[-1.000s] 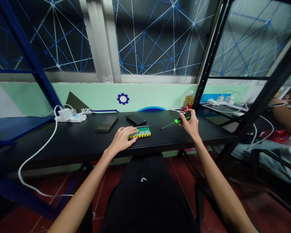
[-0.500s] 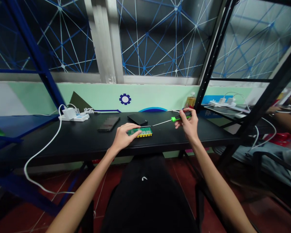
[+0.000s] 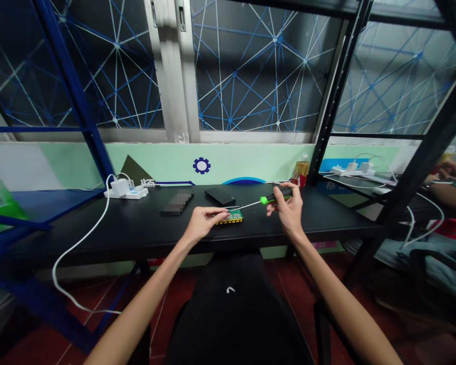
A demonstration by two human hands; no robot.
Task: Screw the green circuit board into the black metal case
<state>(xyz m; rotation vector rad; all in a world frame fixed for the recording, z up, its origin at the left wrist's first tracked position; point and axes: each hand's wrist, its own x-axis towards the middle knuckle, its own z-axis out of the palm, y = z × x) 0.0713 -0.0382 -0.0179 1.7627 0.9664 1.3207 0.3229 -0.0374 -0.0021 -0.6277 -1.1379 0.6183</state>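
Note:
My right hand [image 3: 289,210] grips the black and green handle of a screwdriver [image 3: 268,199], its thin metal shaft pointing left. The screwdriver's tip reaches the fingertips of my left hand [image 3: 203,222]. Those fingers are pinched together over a green circuit board [image 3: 235,215] with a row of yellow ports along its near edge. What the pinch holds, if anything, is too small to make out. The left part of the board is hidden by my hand. Just behind it lies a flat black casing [image 3: 217,195].
A dark phone-like slab [image 3: 178,203] lies left of the casing. A white power strip [image 3: 127,192] with a trailing cable sits at the back left of the black table [image 3: 144,230]. A drink bottle [image 3: 300,171] stands at the back right. Another person's arm [image 3: 450,197] shows at far right.
My left fingers have drawn together into a pinch at the screwdriver tip, where before they lay across the board. The screwdriver has moved left towards them. The camera view has shifted slightly.

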